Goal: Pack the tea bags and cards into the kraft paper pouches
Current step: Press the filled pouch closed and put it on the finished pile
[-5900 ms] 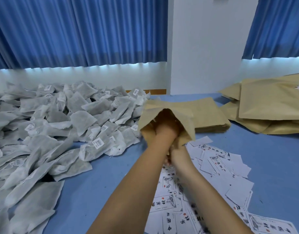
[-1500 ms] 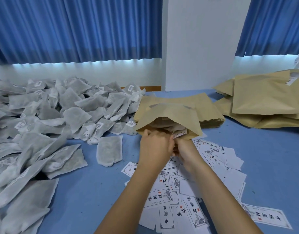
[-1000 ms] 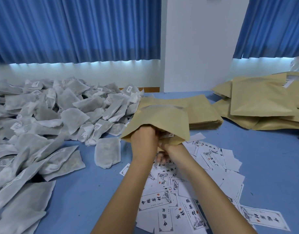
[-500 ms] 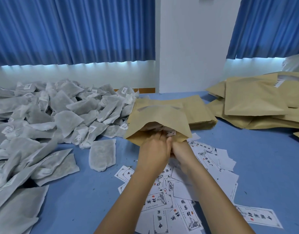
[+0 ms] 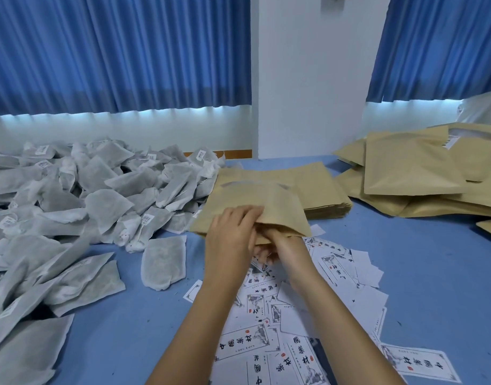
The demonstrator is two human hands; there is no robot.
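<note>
I hold a kraft paper pouch above the blue table, its mouth towards me. My left hand grips the upper lip of the mouth, fingers curled over the paper. My right hand reaches into the mouth from below, its fingers hidden inside the pouch. A big heap of grey tea bags covers the left of the table, with one loose tea bag lying near my left arm. Printed white cards lie scattered under my forearms.
A flat stack of kraft pouches sits just behind the held one. A pile of bulging pouches lies at the right. Bare blue table shows at the right front. Blue curtains and a white pillar stand behind.
The pouch mouth, held wide half a second ago with contents showing, is now pressed flatter. My left hand has moved up onto the upper lip; my right hand has gone deeper inside.
</note>
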